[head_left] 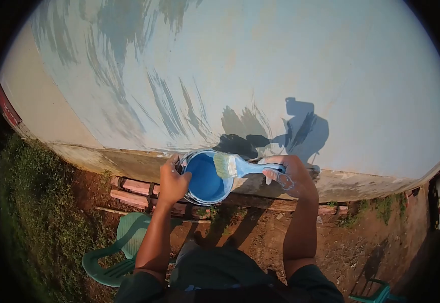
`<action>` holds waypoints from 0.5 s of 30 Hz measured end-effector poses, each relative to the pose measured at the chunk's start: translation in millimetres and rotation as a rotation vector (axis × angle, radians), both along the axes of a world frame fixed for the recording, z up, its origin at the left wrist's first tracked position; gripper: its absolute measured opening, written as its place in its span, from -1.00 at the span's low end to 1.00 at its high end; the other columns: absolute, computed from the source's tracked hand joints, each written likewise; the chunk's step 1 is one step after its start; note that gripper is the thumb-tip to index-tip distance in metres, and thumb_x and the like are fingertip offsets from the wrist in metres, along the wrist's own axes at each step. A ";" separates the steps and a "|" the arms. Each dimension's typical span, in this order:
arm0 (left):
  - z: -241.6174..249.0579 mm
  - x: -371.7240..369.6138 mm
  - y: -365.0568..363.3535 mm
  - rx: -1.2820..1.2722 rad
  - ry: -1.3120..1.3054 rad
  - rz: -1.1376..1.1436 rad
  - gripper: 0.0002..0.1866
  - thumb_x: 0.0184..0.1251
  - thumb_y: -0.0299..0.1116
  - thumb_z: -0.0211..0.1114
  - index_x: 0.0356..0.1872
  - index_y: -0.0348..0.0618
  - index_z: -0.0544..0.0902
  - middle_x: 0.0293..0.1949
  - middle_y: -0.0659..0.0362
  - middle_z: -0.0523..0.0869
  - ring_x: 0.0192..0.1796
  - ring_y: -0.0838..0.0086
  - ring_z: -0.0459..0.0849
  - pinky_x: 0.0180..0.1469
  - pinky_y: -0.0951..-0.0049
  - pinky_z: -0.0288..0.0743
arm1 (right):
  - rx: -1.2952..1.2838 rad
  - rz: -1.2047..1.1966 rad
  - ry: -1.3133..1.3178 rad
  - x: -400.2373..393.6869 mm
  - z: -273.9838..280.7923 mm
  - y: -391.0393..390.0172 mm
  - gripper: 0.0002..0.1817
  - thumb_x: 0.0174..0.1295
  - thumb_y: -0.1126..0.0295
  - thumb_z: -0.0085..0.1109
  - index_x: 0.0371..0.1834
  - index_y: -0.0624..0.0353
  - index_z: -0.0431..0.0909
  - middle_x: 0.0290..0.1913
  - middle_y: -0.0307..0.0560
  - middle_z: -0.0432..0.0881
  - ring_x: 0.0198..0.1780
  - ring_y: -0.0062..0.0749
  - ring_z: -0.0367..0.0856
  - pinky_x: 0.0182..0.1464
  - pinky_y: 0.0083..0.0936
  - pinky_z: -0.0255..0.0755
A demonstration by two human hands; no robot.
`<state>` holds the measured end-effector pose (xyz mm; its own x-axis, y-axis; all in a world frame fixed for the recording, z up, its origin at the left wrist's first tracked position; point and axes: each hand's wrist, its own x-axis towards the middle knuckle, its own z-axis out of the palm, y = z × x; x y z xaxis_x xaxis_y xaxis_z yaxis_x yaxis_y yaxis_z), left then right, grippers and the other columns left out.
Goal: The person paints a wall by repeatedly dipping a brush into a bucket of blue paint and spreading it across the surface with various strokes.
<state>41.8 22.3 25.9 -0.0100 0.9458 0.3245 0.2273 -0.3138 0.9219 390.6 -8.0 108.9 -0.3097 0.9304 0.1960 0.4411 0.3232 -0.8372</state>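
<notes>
A round bucket [207, 178] with blue inside is held at its left rim by my left hand [173, 182], thumb over the edge. My right hand [289, 178], smeared with light paint, is closed around the handle of a wide brush [240, 167]. The brush points left, and its pale bristles lie over the right side of the bucket's opening. Behind both stands a pale wall [381, 101] with darker, streaky brush marks at its upper left and middle.
A green plastic chair [134, 235] stands at the lower left, and part of another [376, 293] shows at the lower right. Pinkish posts [131, 192] lie along the wall's foot. Grass [43, 212] covers the left ground; bare reddish soil [346, 242] lies right. My shadow falls on the wall.
</notes>
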 end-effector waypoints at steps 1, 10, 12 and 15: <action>2.3 -3.3 -1.4 0.009 0.007 0.005 -0.83 0.02 -0.69 0.18 -0.32 -0.32 0.49 -0.45 0.24 0.49 -0.32 0.65 0.37 -0.32 0.49 0.33 | -0.012 0.008 -0.045 -10.6 -0.7 -2.6 -0.65 0.38 0.19 0.42 -0.08 0.34 0.74 -0.45 0.01 0.67 -0.43 -0.40 0.52 -0.32 -0.34 0.41; 29.7 -26.5 -20.2 0.098 0.050 0.025 -0.81 0.02 -0.72 0.18 -0.34 -0.25 0.47 -0.43 0.33 0.47 -0.32 0.70 0.36 -0.31 0.58 0.30 | -0.003 0.000 -0.380 -102.2 -22.8 -1.2 -0.77 0.36 0.39 0.34 -0.06 0.34 0.72 -0.36 0.18 0.71 -0.37 -0.01 0.68 -0.20 -0.22 0.52; 28.4 -33.2 -24.6 0.088 0.001 0.028 -0.81 0.02 -0.72 0.18 -0.34 -0.27 0.49 -0.42 0.32 0.47 -0.32 0.69 0.37 -0.30 0.59 0.30 | 0.059 -0.020 -0.365 -114.9 -32.7 -5.5 -0.79 0.35 0.40 0.33 -0.08 0.32 0.73 -0.27 0.23 0.74 -0.29 0.16 0.69 -0.15 -0.16 0.54; 32.9 -45.5 -37.8 0.069 -0.014 0.031 -0.81 0.01 -0.75 0.17 -0.35 -0.27 0.50 -0.40 0.31 0.50 -0.30 0.69 0.40 -0.27 0.59 0.33 | 0.073 -0.017 -0.388 -128.9 -37.5 -10.3 -0.79 0.35 0.40 0.33 -0.07 0.31 0.73 -0.25 0.25 0.74 -0.23 0.18 0.72 -0.11 -0.12 0.54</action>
